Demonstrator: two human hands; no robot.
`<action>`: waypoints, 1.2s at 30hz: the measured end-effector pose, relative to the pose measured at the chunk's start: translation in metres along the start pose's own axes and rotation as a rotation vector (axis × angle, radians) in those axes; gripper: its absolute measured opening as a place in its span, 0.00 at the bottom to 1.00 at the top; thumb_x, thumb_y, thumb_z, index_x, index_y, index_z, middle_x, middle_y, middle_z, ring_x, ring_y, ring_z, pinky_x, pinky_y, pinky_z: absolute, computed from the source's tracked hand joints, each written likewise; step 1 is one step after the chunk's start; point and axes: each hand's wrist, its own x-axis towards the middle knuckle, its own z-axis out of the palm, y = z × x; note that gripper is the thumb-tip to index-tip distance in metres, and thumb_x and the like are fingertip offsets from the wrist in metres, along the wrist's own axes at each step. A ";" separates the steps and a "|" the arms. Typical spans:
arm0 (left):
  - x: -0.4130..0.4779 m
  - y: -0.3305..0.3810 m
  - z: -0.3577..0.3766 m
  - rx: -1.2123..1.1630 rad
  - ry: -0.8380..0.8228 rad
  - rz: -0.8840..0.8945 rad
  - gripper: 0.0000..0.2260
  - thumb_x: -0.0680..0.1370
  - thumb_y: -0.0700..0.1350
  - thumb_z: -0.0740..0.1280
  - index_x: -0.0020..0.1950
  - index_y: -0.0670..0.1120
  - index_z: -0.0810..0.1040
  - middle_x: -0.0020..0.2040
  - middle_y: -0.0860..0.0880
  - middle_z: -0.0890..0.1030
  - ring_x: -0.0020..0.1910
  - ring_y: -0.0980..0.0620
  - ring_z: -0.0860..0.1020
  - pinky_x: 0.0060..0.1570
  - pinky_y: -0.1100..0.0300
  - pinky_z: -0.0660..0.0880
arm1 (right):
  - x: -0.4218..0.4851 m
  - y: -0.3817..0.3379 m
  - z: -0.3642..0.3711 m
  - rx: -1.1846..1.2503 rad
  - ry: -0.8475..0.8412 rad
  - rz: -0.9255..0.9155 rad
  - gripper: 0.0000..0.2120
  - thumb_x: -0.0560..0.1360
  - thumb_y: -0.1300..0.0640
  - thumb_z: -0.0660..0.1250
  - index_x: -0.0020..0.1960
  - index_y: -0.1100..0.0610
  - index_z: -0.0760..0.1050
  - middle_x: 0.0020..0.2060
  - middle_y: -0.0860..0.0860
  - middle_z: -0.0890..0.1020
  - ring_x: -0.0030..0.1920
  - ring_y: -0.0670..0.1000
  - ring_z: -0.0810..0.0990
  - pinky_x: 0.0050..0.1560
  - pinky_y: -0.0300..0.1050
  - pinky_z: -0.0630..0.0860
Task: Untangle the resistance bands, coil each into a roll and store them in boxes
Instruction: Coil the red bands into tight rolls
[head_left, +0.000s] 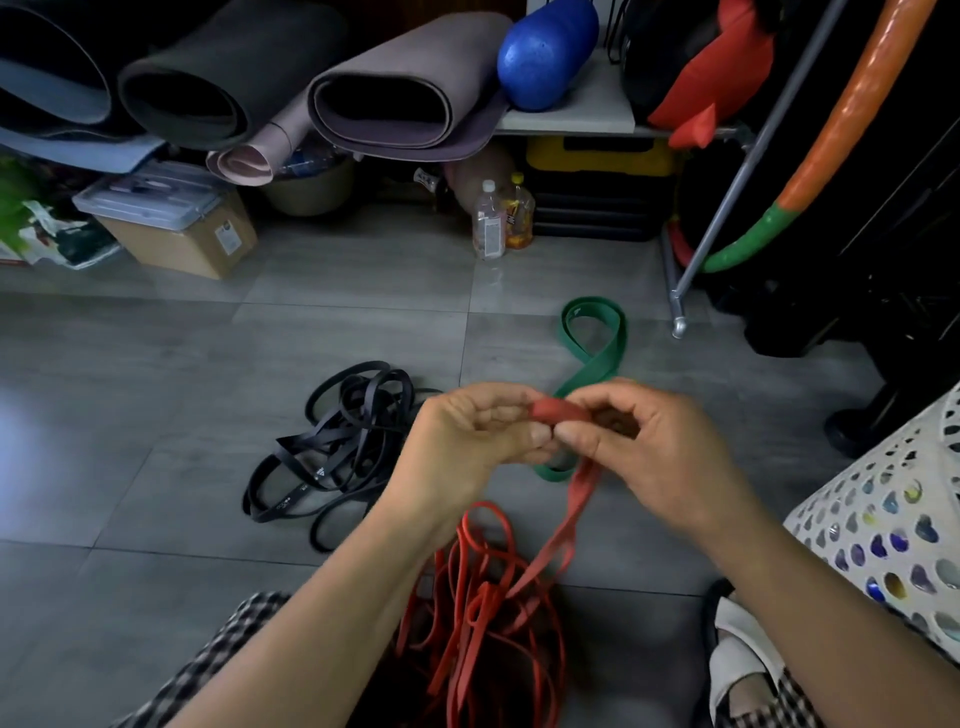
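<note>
My left hand (467, 441) and my right hand (649, 447) meet in the middle of the head view, both pinching the folded end of a red resistance band (558, 410). From my fingers the red band hangs down into a loose red tangle (488, 623) on the floor between my knees. A tangled heap of black bands (337, 447) lies on the grey tiles to the left. A wide green band (597, 353) lies twisted in a figure eight beyond my hands, its near loop partly hidden by them.
A cardboard box with a clear lidded container (171, 223) sits far left under rolled mats (405, 88). Two bottles (501, 218) stand at the back. A metal rack leg (675, 306) and hoop are right; a white perforated basket (893, 519) is near right.
</note>
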 end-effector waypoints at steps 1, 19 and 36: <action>0.001 0.000 0.002 -0.136 0.015 -0.003 0.10 0.68 0.31 0.68 0.49 0.38 0.79 0.38 0.46 0.84 0.34 0.53 0.82 0.37 0.65 0.78 | 0.000 -0.002 0.001 0.150 0.039 0.036 0.08 0.65 0.54 0.72 0.44 0.53 0.80 0.38 0.49 0.83 0.40 0.46 0.81 0.43 0.38 0.78; 0.003 -0.003 0.008 -0.158 0.092 0.120 0.06 0.67 0.37 0.69 0.43 0.43 0.80 0.36 0.49 0.83 0.36 0.56 0.81 0.39 0.67 0.77 | 0.008 -0.006 0.001 0.242 0.073 0.001 0.06 0.63 0.49 0.69 0.40 0.45 0.81 0.42 0.47 0.83 0.45 0.42 0.81 0.46 0.31 0.75; 0.013 0.009 -0.009 0.449 -0.004 0.246 0.15 0.69 0.36 0.71 0.51 0.52 0.79 0.44 0.48 0.78 0.35 0.55 0.78 0.40 0.67 0.76 | 0.011 0.003 -0.010 -0.425 0.000 -0.260 0.17 0.70 0.45 0.62 0.46 0.57 0.80 0.36 0.51 0.76 0.37 0.49 0.77 0.37 0.51 0.75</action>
